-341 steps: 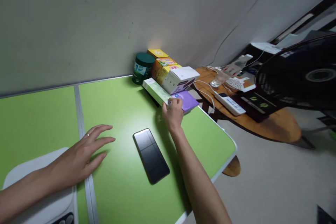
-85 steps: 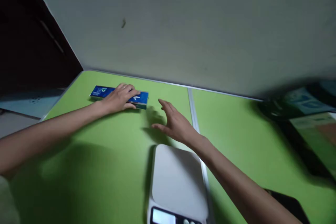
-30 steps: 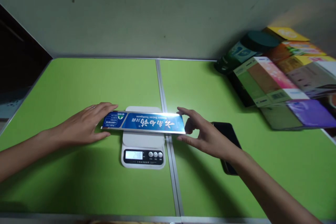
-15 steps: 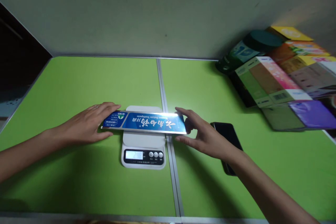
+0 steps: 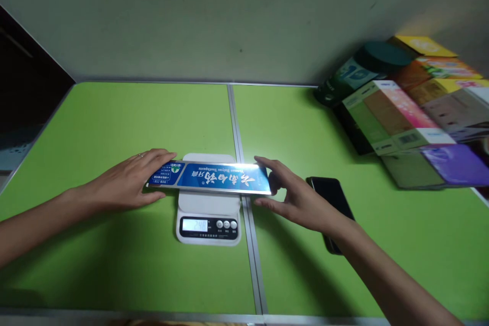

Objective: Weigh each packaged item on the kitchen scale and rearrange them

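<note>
A long blue toothpaste box (image 5: 219, 178) lies crosswise on a white kitchen scale (image 5: 209, 204), its printing upside down to me. The scale's lit display (image 5: 194, 225) seems to read 248. My left hand (image 5: 130, 178), a ring on one finger, is open around the box's left end, fingers at the far side and thumb at the near side. At the right end, my right hand (image 5: 290, 191) is open too, index finger and thumb spread apart on either side of the box. Whether the fingers touch the box I cannot tell.
A black smartphone (image 5: 332, 201) lies under my right wrist. At the back right stand a dark green canister (image 5: 355, 74) and several cartons, including a pink and green box (image 5: 397, 117) and a purple one (image 5: 454, 163). A metal seam (image 5: 252, 249) divides the green table.
</note>
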Motion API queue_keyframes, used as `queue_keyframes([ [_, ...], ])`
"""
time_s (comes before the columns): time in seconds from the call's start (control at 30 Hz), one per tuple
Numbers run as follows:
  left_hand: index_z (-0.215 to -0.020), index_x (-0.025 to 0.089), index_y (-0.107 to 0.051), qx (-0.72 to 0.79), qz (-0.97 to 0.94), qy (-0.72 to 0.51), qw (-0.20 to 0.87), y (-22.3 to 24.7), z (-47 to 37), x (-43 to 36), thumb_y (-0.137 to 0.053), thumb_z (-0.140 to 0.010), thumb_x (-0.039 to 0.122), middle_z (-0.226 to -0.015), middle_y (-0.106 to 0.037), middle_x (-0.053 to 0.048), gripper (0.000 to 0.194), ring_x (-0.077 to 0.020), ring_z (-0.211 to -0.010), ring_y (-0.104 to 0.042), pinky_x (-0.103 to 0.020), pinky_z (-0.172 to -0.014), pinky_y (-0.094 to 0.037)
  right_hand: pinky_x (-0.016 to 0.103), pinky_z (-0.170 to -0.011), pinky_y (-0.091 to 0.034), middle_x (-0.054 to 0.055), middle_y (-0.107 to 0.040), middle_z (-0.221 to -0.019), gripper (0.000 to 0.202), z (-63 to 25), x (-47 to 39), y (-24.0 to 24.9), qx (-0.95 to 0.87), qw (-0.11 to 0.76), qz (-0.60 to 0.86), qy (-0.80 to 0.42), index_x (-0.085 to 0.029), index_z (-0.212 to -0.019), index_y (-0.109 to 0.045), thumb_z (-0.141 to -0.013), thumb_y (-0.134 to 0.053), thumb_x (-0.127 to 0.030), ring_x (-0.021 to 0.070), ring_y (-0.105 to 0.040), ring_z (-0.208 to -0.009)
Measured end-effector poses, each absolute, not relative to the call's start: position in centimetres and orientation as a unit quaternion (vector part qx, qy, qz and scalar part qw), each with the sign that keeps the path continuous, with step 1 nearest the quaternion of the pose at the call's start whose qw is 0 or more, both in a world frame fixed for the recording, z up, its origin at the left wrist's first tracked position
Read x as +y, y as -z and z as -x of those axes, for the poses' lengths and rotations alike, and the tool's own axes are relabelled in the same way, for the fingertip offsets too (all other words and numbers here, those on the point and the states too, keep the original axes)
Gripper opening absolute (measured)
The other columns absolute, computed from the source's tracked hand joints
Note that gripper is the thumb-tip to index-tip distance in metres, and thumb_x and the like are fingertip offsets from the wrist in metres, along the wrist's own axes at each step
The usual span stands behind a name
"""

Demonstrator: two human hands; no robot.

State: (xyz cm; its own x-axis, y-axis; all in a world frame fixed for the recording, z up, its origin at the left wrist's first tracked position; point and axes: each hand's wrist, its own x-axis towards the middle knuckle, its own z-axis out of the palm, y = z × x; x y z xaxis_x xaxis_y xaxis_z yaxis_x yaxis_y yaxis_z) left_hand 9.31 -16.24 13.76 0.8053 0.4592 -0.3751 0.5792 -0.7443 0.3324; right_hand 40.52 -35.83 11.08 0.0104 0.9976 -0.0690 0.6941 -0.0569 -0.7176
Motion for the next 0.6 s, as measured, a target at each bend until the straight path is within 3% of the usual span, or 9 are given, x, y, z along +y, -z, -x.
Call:
queue_keyframes([
  [0.6,-0.149,0.035,-0.025,0.262,-0.924,0.115,0.252,-13.27,-9.62,-16.54,-0.054,-0.086,0.046,-0.153,-0.031,-0.009,0.070,-0.0362,-0.121,-0.051,-0.052,-0.087,-0.057,0.039,-0.072,-0.058,0.013,-0.053,-0.125,0.066,-40.29,-35.60,-10.79,-0.630,0.258,0.661,-0.316,-0.026,-0.143,-0.031,-0.085,-0.061,-0.034,0.0190,-0.059,-0.079],
])
